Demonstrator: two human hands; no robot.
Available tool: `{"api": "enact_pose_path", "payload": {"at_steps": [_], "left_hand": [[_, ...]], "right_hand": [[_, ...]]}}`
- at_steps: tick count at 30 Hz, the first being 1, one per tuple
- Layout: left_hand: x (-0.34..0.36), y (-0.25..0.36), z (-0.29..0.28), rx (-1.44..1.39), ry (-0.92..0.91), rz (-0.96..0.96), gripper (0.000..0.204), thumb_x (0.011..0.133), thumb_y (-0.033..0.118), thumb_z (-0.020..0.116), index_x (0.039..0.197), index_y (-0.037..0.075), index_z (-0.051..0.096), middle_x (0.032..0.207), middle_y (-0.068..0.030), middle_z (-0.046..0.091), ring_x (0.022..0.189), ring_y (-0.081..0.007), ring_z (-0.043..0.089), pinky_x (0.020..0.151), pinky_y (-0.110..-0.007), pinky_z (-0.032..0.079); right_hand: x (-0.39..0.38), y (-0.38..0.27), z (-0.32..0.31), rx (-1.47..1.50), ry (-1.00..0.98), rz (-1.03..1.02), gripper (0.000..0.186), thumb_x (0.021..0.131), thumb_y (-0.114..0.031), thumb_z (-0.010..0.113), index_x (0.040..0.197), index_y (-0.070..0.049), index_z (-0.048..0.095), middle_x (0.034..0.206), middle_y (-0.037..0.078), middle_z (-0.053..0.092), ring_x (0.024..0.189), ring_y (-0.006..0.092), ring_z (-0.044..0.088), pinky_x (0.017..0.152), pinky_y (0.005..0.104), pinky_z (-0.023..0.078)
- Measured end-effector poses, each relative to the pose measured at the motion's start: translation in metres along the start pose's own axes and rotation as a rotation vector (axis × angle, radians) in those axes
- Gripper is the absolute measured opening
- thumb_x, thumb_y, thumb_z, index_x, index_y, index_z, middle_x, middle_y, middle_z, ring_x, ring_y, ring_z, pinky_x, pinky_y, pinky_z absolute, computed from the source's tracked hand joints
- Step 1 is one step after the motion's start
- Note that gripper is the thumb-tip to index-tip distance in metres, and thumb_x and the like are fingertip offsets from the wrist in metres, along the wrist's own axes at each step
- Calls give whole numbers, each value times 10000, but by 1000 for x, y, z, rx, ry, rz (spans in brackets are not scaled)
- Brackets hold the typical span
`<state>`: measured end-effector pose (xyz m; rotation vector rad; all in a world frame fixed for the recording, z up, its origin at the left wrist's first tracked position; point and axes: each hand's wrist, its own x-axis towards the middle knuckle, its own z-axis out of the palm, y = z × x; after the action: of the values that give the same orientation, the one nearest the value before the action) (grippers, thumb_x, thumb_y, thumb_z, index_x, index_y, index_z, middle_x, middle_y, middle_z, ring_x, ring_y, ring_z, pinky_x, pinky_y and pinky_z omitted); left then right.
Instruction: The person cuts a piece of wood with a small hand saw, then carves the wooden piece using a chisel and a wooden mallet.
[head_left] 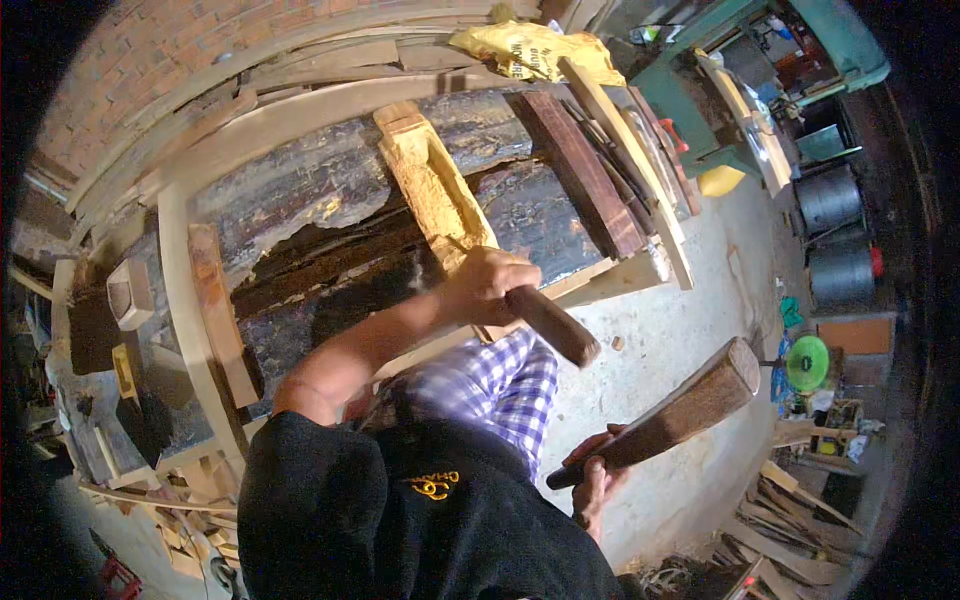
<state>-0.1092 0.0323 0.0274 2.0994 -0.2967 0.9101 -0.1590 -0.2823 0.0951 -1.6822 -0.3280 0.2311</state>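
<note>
My left hand is wrapped round a wooden-handled chisel. The thick brown handle sticks out toward the lower right, and its blade is hidden behind the fist. Under that hand lies a pale yellow wooden block with a long hollow cut into it; wood chips sit in the hollow. Further right, my right hand grips a wooden mallet by its dark, narrow end. The mallet's broad head points up and to the right, apart from the chisel.
The block rests across a dark, rough, cracked workbench. A reddish-brown beam and several slats lie on its right. A yellow sack is at the back. A small wooden box stands left; a green fan is far right.
</note>
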Motion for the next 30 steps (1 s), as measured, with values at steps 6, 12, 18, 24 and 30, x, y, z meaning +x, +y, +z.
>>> {"api": "enact_pose_path", "payload": {"at_steps": [6, 12, 18, 24, 30], "left_hand": [[-9, 36, 20, -115, -46, 156, 210, 750, 329, 639, 773, 122, 623, 577, -45, 544, 541, -229, 603, 485, -348, 478], [-11, 18, 15, -98, -109, 90, 153, 706, 218, 635, 814, 110, 629, 700, -45, 608, 636, -237, 632, 535, -341, 496], [-6, 26, 13, -62, -31, 86, 120, 722, 211, 653, 712, 103, 603, 670, -55, 544, 622, -264, 600, 528, -353, 466], [-5, 34, 6, -130, -95, -38, 139, 647, 173, 647, 709, 100, 545, 642, -81, 540, 605, -274, 600, 518, -376, 446], [-3, 38, 8, -168, -43, -39, 125, 653, 164, 630, 670, 100, 525, 610, -78, 537, 555, -290, 584, 489, -393, 432]], "right_hand": [[-4, 4, -1, 17, -12, 7, 622, 842, -365, 638, 1243, 12, 348, 722, 78, 521, 542, 154, 532, 487, 283, 448], [-10, 7, -2, -42, -62, 22, 601, 838, -315, 620, 1245, 28, 341, 751, 93, 536, 570, 166, 542, 507, 288, 452], [-14, 7, 3, -55, -50, 44, 643, 836, -335, 636, 1250, 45, 324, 758, 92, 539, 569, 166, 546, 507, 294, 458], [-16, 8, 0, -16, -7, -48, 673, 843, -371, 634, 1258, 47, 309, 764, 95, 543, 568, 166, 545, 515, 299, 460], [-19, 8, 0, -32, -21, -9, 632, 840, -318, 619, 1268, 32, 313, 759, 94, 540, 572, 169, 544, 522, 295, 458]]}}
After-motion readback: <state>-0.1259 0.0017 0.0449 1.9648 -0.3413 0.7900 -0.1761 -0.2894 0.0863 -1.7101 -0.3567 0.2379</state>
